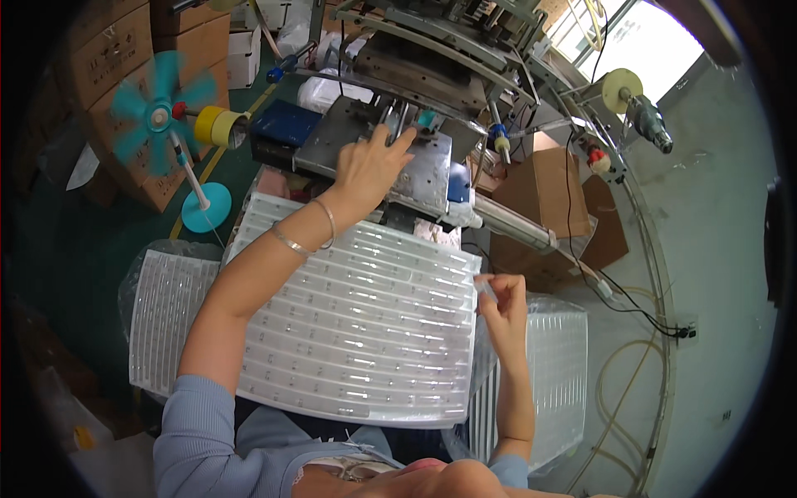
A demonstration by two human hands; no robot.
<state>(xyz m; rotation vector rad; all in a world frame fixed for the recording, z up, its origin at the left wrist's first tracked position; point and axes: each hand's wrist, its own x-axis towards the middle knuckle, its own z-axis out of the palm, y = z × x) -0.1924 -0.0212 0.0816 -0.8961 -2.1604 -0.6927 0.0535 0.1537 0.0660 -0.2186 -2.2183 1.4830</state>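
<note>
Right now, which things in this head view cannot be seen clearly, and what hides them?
- Small clear piece in the right hand: too small to identify.
- Machine fixture under the left hand: fingers cover what they touch.
- Clear plastic tray: contents of its slots too small; left forearm crosses it.
- Blue fan: blades blurred.
- Stacked trays at right: partly behind the right forearm.

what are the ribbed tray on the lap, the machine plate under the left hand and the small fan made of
The ribbed tray looks like thin clear formed plastic: glossy, see-through, with moulded rows. The machine plate beneath the left hand looks like bare grey metal with a dull, worn sheen. The small fan seems to be teal plastic, its blades blurred, on a white stem and round teal base.
</note>
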